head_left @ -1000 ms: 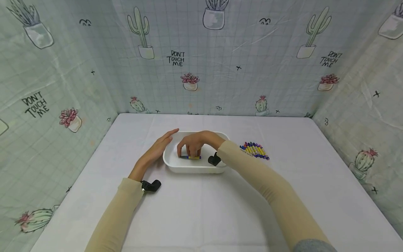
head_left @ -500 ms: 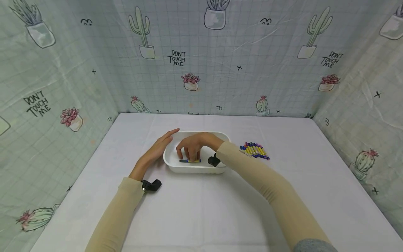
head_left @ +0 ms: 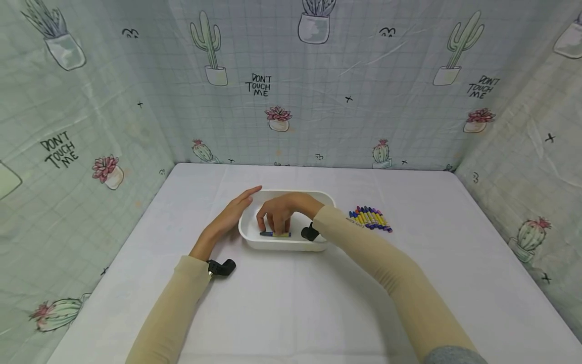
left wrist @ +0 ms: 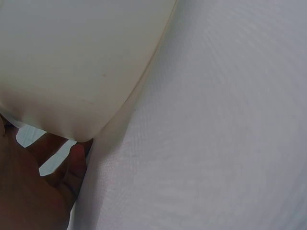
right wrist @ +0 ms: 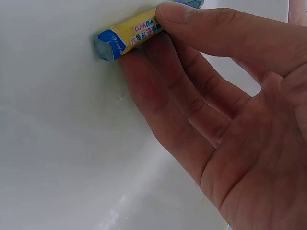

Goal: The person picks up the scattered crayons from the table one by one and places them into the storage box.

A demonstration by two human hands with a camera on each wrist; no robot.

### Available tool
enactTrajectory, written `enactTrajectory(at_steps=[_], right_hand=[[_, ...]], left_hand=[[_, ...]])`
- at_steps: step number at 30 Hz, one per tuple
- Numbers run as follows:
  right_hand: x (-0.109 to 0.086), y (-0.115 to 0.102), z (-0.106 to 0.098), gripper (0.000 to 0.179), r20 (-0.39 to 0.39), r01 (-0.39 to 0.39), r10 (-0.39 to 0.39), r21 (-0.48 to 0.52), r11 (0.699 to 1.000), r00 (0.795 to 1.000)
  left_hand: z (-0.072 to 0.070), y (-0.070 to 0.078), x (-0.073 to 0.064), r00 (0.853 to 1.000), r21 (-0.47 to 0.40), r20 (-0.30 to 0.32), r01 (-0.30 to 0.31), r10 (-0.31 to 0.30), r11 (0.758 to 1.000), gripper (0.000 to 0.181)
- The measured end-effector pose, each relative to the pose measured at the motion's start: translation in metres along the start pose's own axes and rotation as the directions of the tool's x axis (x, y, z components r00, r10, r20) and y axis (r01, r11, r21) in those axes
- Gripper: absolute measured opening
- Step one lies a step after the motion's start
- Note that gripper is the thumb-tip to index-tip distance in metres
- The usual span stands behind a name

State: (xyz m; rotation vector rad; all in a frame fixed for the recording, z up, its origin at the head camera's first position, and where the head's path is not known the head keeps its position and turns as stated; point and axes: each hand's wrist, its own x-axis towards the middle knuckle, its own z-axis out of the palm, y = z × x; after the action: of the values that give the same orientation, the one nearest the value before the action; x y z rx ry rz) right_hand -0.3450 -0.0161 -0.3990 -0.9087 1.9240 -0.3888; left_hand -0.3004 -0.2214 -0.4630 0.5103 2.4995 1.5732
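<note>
A white oval-cornered tray stands on the table. Inside it, my right hand reaches down and pinches an oil pastel between thumb and fingertips, near the tray's front wall. Up close in the right wrist view, this pastel has a yellow and blue wrapper and a greyish-blue end; it lies against the tray floor. My left hand rests along the tray's left end, its fingers stretched out against the outer wall. The left wrist view shows those fingers partly hidden behind the tray's curved side.
Several more oil pastels in yellow wrappers lie side by side in a slanted row, right of the tray. A white cloth covers the table. Behind it hangs a cactus-print cloth. The right sleeve passes close in front of the row.
My right hand has drawn the oil pastel slightly toward the tray's front wall, mostly in the first half second. My left hand stays at the tray's left end. The head view has shifted a little.
</note>
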Motion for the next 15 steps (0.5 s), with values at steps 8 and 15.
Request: enactTrajectory(at_steps=[8,15], right_hand=[[0.0001,0.0025,0.0001,0.041,-0.01,0.004,-0.004,0.008,1.0,1.0],[-0.0007,0.0009,-0.0019,0.038,-0.023,-0.018,0.018,-0.005,1.0,1.0]], left_hand=[[0.0017,0.0017,-0.0002,1.0,0.003,-0.007,0.007,-0.007,1.0,0.049],[0.0008,0.0006,0.0003,1.0,0.017,-0.002,-0.003,0.003,1.0,0.049]])
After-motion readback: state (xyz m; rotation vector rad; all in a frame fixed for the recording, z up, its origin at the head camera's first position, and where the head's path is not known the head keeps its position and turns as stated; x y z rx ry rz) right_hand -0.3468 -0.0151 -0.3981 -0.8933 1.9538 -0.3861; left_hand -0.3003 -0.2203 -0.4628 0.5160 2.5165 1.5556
